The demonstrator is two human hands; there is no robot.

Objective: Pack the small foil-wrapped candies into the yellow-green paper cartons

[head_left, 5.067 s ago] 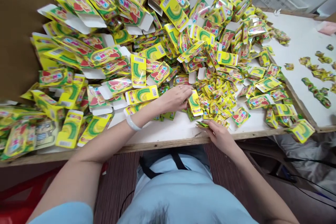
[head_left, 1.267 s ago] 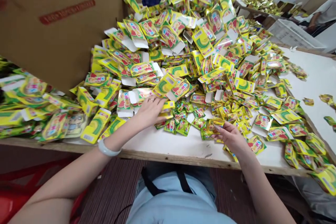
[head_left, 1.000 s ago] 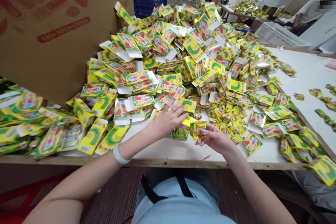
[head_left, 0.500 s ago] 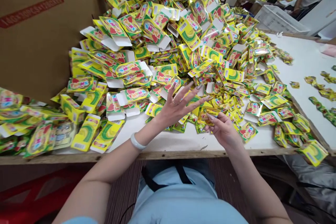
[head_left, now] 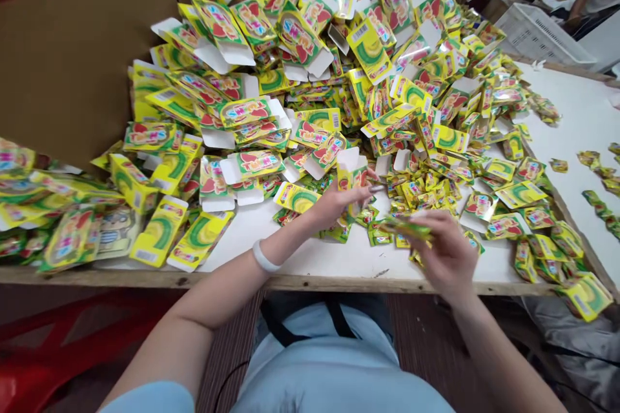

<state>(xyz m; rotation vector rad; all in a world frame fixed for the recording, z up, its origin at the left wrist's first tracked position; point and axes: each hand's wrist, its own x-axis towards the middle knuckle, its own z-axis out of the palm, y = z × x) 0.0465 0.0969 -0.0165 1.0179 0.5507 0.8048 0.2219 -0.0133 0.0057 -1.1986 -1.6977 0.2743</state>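
My left hand (head_left: pixel 334 204), with a white band at the wrist, grips a small yellow-green candy box (head_left: pixel 351 174) upright, its white flap standing up at the top. To its right, my right hand (head_left: pixel 448 248) is closed on candy packets (head_left: pixel 409 228); motion smears them, and I cannot tell how many there are. Small yellow candy packets (head_left: pixel 426 190) lie loose on the white tabletop just beyond both hands. Behind them rises a large heap of printed candy boxes (head_left: pixel 300 35), many with white flaps open.
A big brown carton (head_left: pixel 92 71) stands at the left, beside the heap. More boxes (head_left: pixel 159 232) lie along the wooden front edge (head_left: pixel 310 282). A white plastic crate (head_left: pixel 537 35) and a person's arm (head_left: pixel 578 6) are at the far right. A red stool (head_left: pixel 62 342) is below the table.
My left hand, spread and without a box before, now holds a box. My right hand has moved slightly right and down with its packets. The camera view has tilted downward.
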